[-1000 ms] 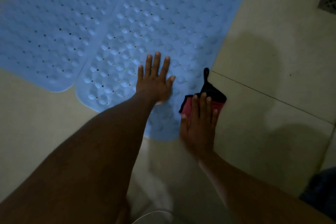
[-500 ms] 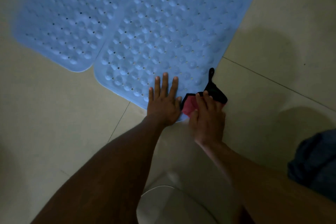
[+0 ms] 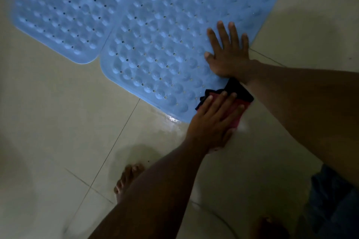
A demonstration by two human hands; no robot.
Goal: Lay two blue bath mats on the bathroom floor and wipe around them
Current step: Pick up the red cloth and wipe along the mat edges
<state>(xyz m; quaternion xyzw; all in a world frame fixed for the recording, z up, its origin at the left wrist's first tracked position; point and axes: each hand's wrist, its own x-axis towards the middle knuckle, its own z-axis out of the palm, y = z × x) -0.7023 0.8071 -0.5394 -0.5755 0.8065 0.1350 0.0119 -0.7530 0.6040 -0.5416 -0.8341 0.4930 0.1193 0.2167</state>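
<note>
Bathroom floor [image 3: 58, 122]: pale tile, dim light, dark grout lines.

Item, nearest: a bare foot [image 3: 128, 178] planted on the tile; blue clothing [image 3: 334, 200] at the right edge.

Item: left hand [image 3: 213, 122], fingers straight and spread, palm flat on a red cloth with black trim [image 3: 240, 93]. It presses the cloth and grips nothing. The cloth lies at the near corner of the near mat [image 3: 165, 54], touching its edge. A wet sheen [image 3: 172, 118] shows on the tile just beside it.

Item: right hand [image 3: 227, 52], fingers splayed flat on the near mat, holding nothing, apparently pinning it.

Item, farthest: second mat [image 3: 64, 15], alongside the first, long edges meeting or nearly so.

Orientation: both mats flat, bubbled face up, long axes running away toward the upper right, rounded short ends nearest the person.

Handling note: wiping looks underway. Best kept as flat strokes along the edge, with weight on the pinning hand so the corner neither lifts nor slides.
</note>
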